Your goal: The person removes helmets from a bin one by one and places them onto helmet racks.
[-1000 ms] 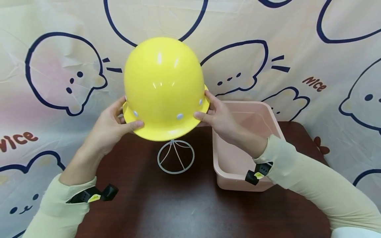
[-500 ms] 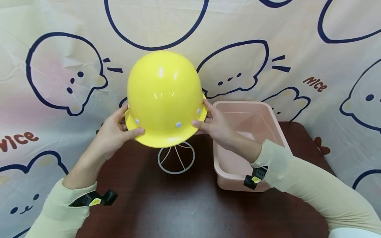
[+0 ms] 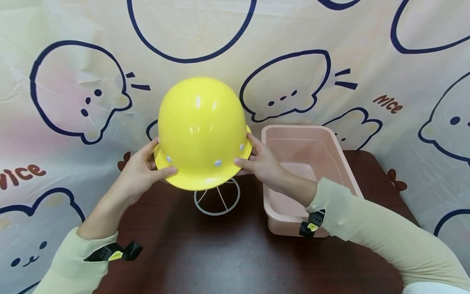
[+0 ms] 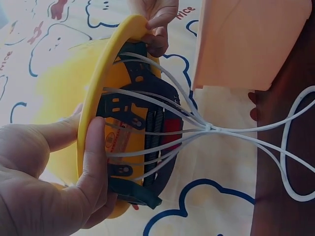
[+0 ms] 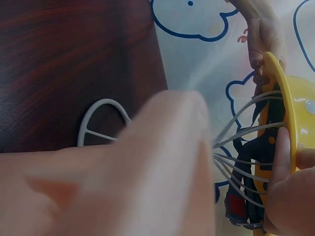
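A yellow hard hat (image 3: 202, 126) is held crown up between both hands in the head view. My left hand (image 3: 143, 171) pinches its brim on the left, thumb on top and fingers beneath. On the opposite side my right hand (image 3: 266, 165) grips the brim the same way. Below the hat stands a white wire stand (image 3: 216, 213) with a round base on the table. In the left wrist view its upper wires (image 4: 172, 105) reach up into the hat, near the dark inner straps (image 4: 120, 108). The right wrist view also shows the hat's brim (image 5: 283, 83) over the wires.
A pink plastic bin (image 3: 269, 212) stands on the dark wooden table (image 3: 205, 261), right of the wire stand and under my right forearm. A cartoon-printed cloth (image 3: 286, 24) hangs behind the table and along its right side.
Both hands have lowered the hard hat toward the wire stand, so its brim now covers more of the stand's base in the head view. The bin and the stand keep their places.
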Tool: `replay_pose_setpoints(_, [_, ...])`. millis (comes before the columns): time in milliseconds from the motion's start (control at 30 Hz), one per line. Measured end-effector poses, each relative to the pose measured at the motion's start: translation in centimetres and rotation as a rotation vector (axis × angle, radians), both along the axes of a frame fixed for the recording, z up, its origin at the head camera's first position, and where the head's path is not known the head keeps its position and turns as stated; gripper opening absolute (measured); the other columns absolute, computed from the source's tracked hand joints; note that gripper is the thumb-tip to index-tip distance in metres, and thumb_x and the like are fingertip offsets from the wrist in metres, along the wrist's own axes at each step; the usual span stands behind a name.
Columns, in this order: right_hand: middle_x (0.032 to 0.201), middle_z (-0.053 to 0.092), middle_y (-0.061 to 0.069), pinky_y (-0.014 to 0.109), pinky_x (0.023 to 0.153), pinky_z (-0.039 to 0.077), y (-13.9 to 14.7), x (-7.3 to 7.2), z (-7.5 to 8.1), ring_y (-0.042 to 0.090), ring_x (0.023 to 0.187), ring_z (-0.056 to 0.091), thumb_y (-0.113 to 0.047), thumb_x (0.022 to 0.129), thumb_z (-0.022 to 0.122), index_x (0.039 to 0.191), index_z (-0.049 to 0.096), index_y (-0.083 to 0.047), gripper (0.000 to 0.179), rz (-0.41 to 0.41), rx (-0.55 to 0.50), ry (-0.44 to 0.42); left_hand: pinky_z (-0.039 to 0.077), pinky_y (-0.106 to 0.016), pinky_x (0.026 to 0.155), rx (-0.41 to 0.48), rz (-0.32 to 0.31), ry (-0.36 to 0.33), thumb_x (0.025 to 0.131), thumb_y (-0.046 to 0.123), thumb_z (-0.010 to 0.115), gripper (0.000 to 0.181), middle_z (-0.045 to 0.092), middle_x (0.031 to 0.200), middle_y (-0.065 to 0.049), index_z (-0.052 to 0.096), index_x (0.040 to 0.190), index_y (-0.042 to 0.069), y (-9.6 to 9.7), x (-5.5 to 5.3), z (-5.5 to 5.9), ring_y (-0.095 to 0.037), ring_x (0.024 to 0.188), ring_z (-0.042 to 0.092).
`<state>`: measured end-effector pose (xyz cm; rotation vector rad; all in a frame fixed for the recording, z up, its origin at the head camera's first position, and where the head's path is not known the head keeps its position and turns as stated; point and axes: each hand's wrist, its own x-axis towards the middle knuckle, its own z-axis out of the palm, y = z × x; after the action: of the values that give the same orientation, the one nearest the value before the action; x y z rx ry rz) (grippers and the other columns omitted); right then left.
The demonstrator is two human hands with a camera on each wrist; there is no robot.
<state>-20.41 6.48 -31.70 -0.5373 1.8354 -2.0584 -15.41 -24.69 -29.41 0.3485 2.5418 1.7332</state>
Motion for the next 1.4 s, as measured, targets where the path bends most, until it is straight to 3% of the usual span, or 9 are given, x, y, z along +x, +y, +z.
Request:
replay_pose_setpoints(167, [0.140,0.049,0.021,0.043,0.084,0.061,-0.1,0.1,-0.4,0.036,0.116,0.065,0.012,0.097,0.058,0.163,0.020,-0.017,0.081,0.005,0.009,-0.011,0.059,-0.025,0.083,0.004,0.010,-0.014,0.092,0.009,0.076,0.090,0.050,0.138,-0.021,0.021,0.163,0.016,-0.2,0.1,-0.6,-0.008,0.099,0.071])
replay_pose_setpoints(367, [0.142,0.049,0.023,0.045,0.084,0.060,0.0,0.1,-0.4,0.038,0.119,0.064,0.012,0.097,0.057,0.164,0.012,-0.016,0.086,-0.005,0.037,-0.044,0.062,-0.032,0.077,0.040,0.007,0.003,0.092,0.006,0.075,0.087,0.048,0.131,-0.020,0.024,0.162,0.014,0.0,0.1,-1.9,-0.013,0.095,0.072])
replay_pose_setpoints(667, [0.142,0.051,0.023,0.050,0.088,0.057,0.0,0.0,-0.5,0.038,0.119,0.064,0.011,0.098,0.058,0.165,0.008,-0.017,0.088,0.008,0.053,-0.063,0.062,-0.031,0.075,0.028,0.019,0.036,0.092,0.007,0.076,0.087,0.051,0.130,-0.018,0.024,0.162,0.015,-0.1,0.2,-2.2,-0.012,0.094,0.071])
replay_pose_setpoints(1100, [0.138,0.053,0.023,0.044,0.082,0.061,0.2,0.0,-0.1,0.038,0.116,0.066,0.012,0.097,0.059,0.164,0.015,-0.021,0.087,0.006,0.058,-0.056,0.061,-0.029,0.072,-0.099,0.098,0.033,0.090,0.018,0.080,0.092,0.048,0.138,-0.016,0.024,0.163,0.021,-0.3,0.2,-1.9,-0.024,0.100,0.061])
replay_pose_setpoints(1400, [0.138,0.054,0.023,0.044,0.082,0.061,0.3,0.0,-0.2,0.037,0.116,0.066,0.011,0.097,0.059,0.164,0.015,-0.022,0.087,0.016,0.062,-0.056,0.061,-0.029,0.067,-0.158,0.115,0.011,0.091,0.019,0.079,0.093,0.049,0.126,-0.021,0.020,0.164,0.020,-0.7,0.3,-2.1,-0.027,0.094,0.060])
